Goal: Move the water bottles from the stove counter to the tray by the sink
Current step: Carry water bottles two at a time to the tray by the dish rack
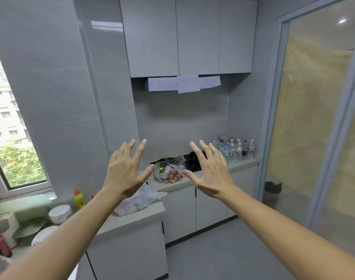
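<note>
Clear plastic water bottles (236,151) stand upright, caps up, clustered at the far right corner of your pale stove surface (241,165). Your left hand (125,170) and right hand (211,171) are raised with fingers spread, holding nothing, well short of them.

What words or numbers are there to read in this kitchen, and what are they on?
None can be read.
Water bottles on the stove counter: their labels show red, blue and green patches, but they are too small and blurred to read.
Yellow bottle by the window: its label is blurred.
Papers hanging under the cabinets: no legible writing.
Plastic bag on the near counter: its red print is too blurred.
</note>
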`<state>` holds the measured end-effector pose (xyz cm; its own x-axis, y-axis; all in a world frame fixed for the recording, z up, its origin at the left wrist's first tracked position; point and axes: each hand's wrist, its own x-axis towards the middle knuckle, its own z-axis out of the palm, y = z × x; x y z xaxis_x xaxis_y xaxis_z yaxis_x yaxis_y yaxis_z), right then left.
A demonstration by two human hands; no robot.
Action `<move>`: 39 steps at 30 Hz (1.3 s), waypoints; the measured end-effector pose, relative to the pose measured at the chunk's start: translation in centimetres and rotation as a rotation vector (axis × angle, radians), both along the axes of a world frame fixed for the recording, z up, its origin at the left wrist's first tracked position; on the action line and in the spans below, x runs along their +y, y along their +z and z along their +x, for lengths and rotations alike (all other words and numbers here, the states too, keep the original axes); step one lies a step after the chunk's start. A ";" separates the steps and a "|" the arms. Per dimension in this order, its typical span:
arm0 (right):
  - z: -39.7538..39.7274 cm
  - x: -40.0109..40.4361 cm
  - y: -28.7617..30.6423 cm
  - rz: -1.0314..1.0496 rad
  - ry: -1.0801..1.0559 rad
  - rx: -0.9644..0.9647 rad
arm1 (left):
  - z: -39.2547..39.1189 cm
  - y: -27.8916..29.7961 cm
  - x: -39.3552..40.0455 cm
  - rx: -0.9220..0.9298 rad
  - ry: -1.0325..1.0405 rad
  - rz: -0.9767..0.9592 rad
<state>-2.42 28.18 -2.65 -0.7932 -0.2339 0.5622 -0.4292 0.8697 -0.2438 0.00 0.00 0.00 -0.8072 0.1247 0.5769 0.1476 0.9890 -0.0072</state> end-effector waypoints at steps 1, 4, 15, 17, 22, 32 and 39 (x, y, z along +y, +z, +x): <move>-0.3 0.8 -0.4 0.003 -0.011 -0.014 | -0.8 -0.5 1.0 -0.033 -0.021 0.009; -2.2 4.5 -2.1 0.001 -0.096 -0.051 | -4.2 -2.6 4.3 -0.067 -0.082 0.017; -14.9 19.1 -6.5 -0.048 -0.195 -0.108 | -19.6 -7.7 20.1 -0.173 -0.232 0.107; -17.7 21.6 -6.6 -0.055 -0.193 -0.115 | -22.5 -8.1 22.6 -0.176 -0.231 0.115; -23.3 27.2 -7.3 -0.060 -0.199 -0.137 | -28.7 -9.4 28.0 -0.227 -0.237 0.126; -33.9 34.6 -10.3 -0.071 -0.220 -0.205 | -40.7 -12.0 35.0 -0.270 -0.262 0.111; -45.7 38.7 -11.8 -0.052 -0.234 -0.193 | -51.8 -16.5 40.3 -0.297 -0.294 0.185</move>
